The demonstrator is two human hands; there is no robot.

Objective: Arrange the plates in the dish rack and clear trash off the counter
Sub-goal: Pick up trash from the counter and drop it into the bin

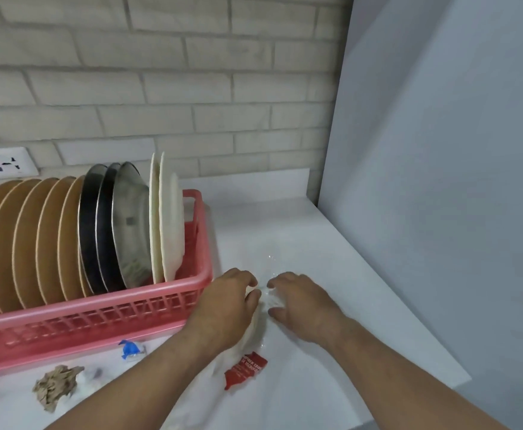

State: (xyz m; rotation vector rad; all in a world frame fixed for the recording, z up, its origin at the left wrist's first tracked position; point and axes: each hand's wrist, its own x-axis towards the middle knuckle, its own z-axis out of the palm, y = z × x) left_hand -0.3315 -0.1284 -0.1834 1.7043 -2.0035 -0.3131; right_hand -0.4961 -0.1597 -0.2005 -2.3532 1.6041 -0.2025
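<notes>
Left hand (226,308) and right hand (303,305) both grip the clear plastic wrapper (255,335) just right of the dish rack (105,308). Its outline is hard to trace and lies partly under the left palm. Plates (67,243) stand upright, the leftmost cut off. Crumpled brown paper (57,386) lies near the counter (331,243) front edge.

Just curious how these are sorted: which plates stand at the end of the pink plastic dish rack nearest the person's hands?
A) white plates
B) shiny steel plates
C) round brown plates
A: the white plates stand upright at the right end of the pink plastic dish rack, next to the left hand gripping a clear plastic wrapper; steel plates and brown plates sit further left.
</notes>
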